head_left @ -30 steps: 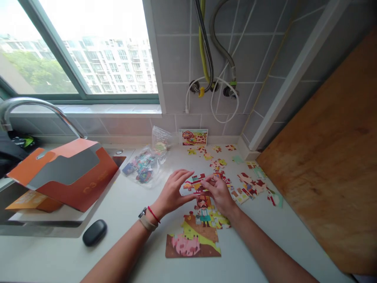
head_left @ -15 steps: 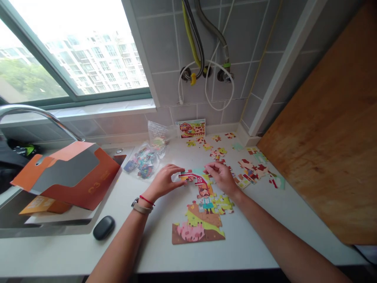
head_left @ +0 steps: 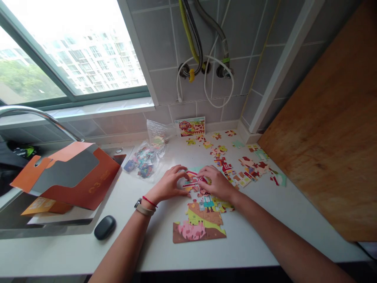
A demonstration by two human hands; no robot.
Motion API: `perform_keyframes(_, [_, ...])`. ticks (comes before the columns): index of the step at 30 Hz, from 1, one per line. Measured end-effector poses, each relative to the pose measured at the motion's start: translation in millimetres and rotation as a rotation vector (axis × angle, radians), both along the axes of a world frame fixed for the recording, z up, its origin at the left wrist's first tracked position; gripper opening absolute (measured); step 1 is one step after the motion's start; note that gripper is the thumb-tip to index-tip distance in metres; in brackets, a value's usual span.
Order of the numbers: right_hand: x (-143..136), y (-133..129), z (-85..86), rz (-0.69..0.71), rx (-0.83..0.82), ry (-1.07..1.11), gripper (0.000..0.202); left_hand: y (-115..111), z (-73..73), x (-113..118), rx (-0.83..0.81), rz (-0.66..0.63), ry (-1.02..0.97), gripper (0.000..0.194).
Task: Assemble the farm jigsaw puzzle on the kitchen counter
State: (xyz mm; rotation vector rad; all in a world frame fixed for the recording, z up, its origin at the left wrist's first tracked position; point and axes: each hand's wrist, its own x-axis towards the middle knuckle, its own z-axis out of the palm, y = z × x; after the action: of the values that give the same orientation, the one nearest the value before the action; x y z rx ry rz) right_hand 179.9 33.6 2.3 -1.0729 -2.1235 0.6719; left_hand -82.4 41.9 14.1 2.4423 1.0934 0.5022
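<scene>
My left hand (head_left: 174, 183) curves round the left end of the red barn-roof jigsaw pieces (head_left: 191, 180), thumb at the lower edge and fingertips at the upper. Over the barn section's right side, my right hand (head_left: 217, 183) has its fingers and thumb close together on a jigsaw piece with a white-framed window (head_left: 200, 179), partly hidden. Below both hands, joined to one another, lie pieces showing a farmer in a turquoise apron (head_left: 208, 201) and a pink spotted pig (head_left: 192, 230). My right hand and wrist cover part of the yellow-green pieces beside the farmer.
Loose jigsaw pieces (head_left: 253, 167) spread over the counter's right and back. A picture card (head_left: 192, 127) leans on the wall. Plastic bags of pieces (head_left: 144, 161) lie at the back left. An orange box (head_left: 85, 179) sits over the sink; a black oval case (head_left: 105, 228) is near it.
My right hand has moved left and down onto the barn pieces. My left hand has shifted slightly right and opened wider around them. The barn-roof pieces have moved slightly right.
</scene>
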Motion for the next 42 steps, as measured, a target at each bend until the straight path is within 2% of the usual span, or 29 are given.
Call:
perform_keyframes(3, [-0.2,-3.3,1.0,0.097,0.042,-0.167,0.027,-1.2,0.5,0.8,0.009,0.006,0.004,0.051])
perform_keyframes(6, [-1.2,-5.3,2.1,0.123,0.049,-0.224,0.027,-1.5,0.0,1.2,0.014,0.017,-0.001,0.046])
perform_keyframes(19, [-2.6,-4.9,-1.5,0.09,0.086,-0.245,0.029,-1.1,-2.9,4.8,0.036,0.058,-0.004,0.04])
perform_keyframes(26, [-3.5,-4.1,-1.2,0.061,0.068,-0.236,0.022,-1.8,-1.0,4.6,0.054,0.002,0.072,0.043])
perform_keyframes(30, [-2.8,-1.7,-3.7,0.049,0.049,-0.189,0.027,-2.2,-2.3,5.5,0.066,0.012,0.083,0.038])
perform_keyframes(42, [-2.6,-1.9,-4.2,0.033,0.062,-0.205,0.023,-4.5,-3.2,7.9,0.081,0.022,0.081,0.039])
